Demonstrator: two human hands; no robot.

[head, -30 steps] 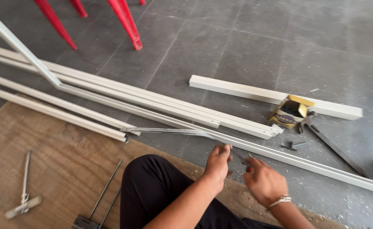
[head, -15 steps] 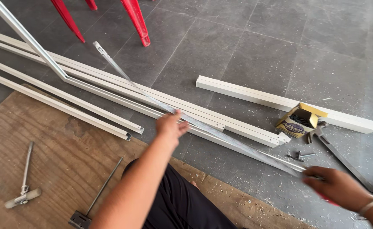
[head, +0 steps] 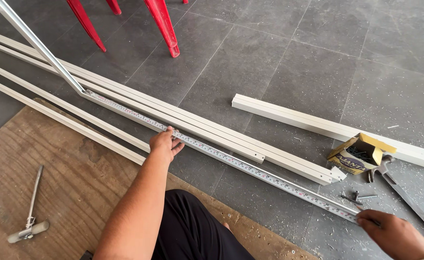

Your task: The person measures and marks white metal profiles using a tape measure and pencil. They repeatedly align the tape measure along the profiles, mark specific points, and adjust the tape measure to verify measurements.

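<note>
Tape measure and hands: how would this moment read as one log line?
left hand: presses tape measure on long white strip | right hand: holds tape's far end | nearby: yellow box, screws

Two hands, one tape measure, one small box, three red chair legs, one hammer
</note>
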